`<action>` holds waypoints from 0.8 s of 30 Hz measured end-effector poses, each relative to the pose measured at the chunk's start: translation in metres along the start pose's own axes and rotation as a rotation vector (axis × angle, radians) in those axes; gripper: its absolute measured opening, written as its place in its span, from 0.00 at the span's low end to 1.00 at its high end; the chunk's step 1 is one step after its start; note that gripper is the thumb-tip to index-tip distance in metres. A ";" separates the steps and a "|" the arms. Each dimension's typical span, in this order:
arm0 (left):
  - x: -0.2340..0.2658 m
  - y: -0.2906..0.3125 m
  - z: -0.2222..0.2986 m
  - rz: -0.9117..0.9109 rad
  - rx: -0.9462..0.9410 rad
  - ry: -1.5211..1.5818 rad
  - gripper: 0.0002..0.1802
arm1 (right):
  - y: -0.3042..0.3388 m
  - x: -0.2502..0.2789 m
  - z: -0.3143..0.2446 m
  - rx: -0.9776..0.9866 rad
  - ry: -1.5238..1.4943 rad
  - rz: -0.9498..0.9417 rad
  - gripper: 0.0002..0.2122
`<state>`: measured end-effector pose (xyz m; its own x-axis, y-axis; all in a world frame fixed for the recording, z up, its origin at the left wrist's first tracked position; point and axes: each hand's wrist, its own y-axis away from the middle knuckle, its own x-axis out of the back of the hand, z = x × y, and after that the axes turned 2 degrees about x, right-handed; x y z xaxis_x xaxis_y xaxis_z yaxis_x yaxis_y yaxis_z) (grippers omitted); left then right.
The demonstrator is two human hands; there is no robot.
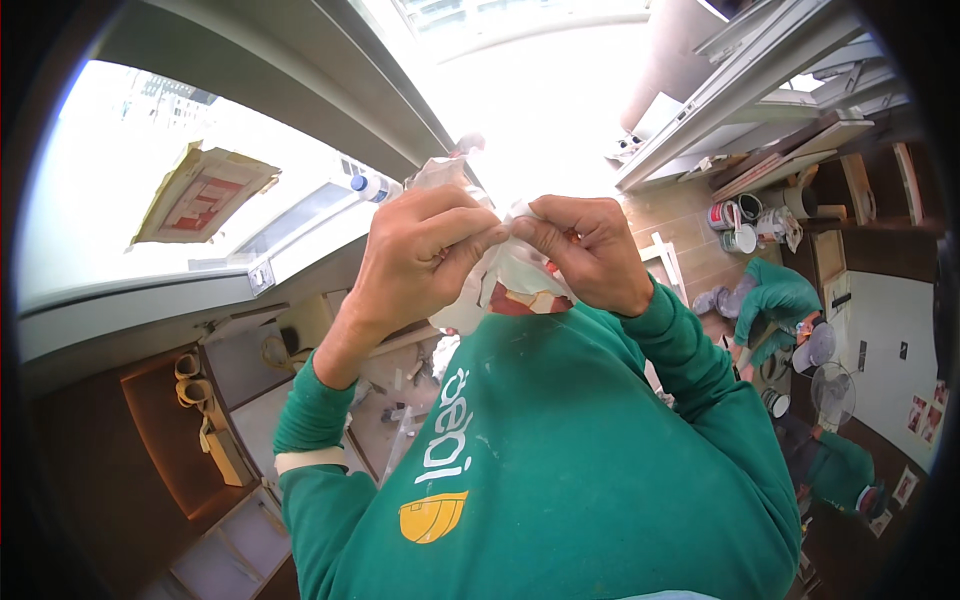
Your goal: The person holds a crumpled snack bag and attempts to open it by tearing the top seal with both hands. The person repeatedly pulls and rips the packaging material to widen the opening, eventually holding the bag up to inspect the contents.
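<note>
A crumpled sheet of thin, whitish, see-through plastic is held up in front of a person's chest, with a dark red and tan patch at its lower end. Whether it is a bag or a loose wrapper is hard to tell. The left hand pinches it from one side, thumb and forefinger clamped on the plastic. The right hand does the same from the other side, its other fingers curled in. The two pinches nearly meet at the top of the plastic.

Both arms wear the sleeves of a green sweatshirt with a yellow helmet printed on its front. A pale band circles the left sleeve.

Just beyond the left hand is a bottle with a blue cap, by a bright window. Farther left, a tan-edged piece of cardboard shows against the glass.

To the right, cans and buckets stand on a wooden floor, near stacked boards. Below them in view, a co-worker in green bends over; another person is near the right rim.
</note>
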<state>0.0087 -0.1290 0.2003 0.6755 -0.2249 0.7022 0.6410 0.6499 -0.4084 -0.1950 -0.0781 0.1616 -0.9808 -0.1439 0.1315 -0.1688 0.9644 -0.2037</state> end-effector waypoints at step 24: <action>-0.044 0.018 0.008 0.448 0.049 0.066 0.04 | 0.020 -0.018 -0.003 -0.217 -0.399 0.345 0.09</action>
<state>-0.0124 -0.1019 0.1670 0.9051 0.0412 0.4231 0.2634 0.7269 -0.6343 -0.1801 -0.0559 0.1577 -0.9435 0.1559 -0.2925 0.1509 0.9877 0.0398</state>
